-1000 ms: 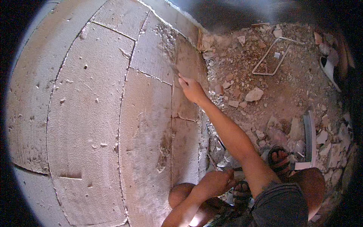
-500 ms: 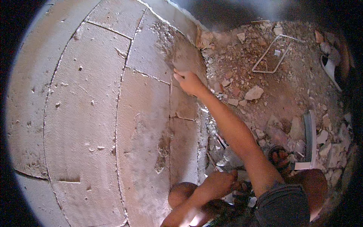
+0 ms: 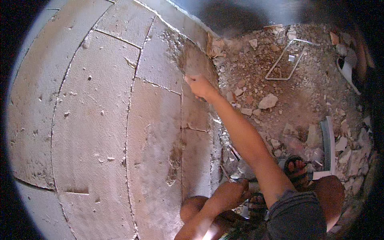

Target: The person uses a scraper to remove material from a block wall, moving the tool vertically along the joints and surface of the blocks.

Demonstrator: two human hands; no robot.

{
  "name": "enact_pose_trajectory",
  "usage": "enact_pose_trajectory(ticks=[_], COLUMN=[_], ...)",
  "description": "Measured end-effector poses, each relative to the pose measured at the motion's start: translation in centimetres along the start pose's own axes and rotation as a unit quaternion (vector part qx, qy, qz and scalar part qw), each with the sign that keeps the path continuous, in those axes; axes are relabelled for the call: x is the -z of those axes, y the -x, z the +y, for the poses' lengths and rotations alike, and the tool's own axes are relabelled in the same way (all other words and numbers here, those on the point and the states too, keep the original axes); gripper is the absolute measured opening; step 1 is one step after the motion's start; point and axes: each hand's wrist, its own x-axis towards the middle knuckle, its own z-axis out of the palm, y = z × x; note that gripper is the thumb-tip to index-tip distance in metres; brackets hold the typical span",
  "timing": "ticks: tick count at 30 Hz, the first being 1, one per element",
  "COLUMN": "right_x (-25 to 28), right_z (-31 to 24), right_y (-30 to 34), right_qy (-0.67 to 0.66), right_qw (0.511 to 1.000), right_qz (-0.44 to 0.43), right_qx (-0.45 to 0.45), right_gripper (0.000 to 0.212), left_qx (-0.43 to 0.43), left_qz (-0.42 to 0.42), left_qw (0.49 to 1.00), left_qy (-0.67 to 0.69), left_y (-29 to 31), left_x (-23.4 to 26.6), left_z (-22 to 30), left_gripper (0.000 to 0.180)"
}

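Observation:
A wall of large grey-brown blocks (image 3: 96, 120) fills the left side, with thin joints and pitted patches. My right hand (image 3: 200, 86) is stretched out against it, closed around a thin dark tool (image 3: 182, 71) of which little shows. The tool's tip meets the wall beside a rough, chipped patch (image 3: 174, 44). Low in the view, my left hand (image 3: 232, 194) rests by my bent knee (image 3: 193, 210), its fingers curled. Whatever it may hold is hidden. A thin rod (image 3: 225, 173) shows just beyond those fingers; whether it is gripped I cannot tell.
Rubble and broken stone (image 3: 268, 101) cover the ground on the right. A pale bent wire frame (image 3: 276, 79) lies farther off. Nearer stands a curved grey-white strip (image 3: 329, 144), close to my sandalled foot (image 3: 296, 166). A white object (image 3: 347, 74) sits at the far right.
The view has shifted slightly, so the wall appears a little lower and farther right. My right hand stays at nearly the same wall spot, turned slightly. My left hand remains by the knee.

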Motion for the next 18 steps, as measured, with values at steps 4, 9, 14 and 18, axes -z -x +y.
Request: enact_pose_trajectory(ticks=[4, 9, 14, 18], right_x=[0.2, 0.8, 0.9, -0.3], right_z=[1.0, -2.4, -0.7, -0.3], right_y=[-4.2, -2.1, -0.5, -1.7], right_qy=[0.039, 0.014, 0.058, 0.054], right_qw=[0.997, 0.998, 0.998, 0.997], right_qz=[0.056, -0.035, 0.018, 0.050], right_qx=[0.036, -0.058, 0.035, 0.024], right_gripper=[0.037, 0.039, 0.040, 0.042], left_qx=[-0.059, 0.001, -0.004, -0.014], left_qz=[0.024, -0.001, -0.004, 0.008], left_qw=[0.998, 1.000, 1.000, 1.000], left_qy=[0.017, 0.015, 0.020, 0.021], left_y=[-0.4, 0.0, -0.1, -0.1], left_x=[-0.1, 0.5, 0.6, 0.8], left_z=[0.4, 0.1, -0.1, 0.3], left_gripper=[0.043, 0.040, 0.041, 0.042])
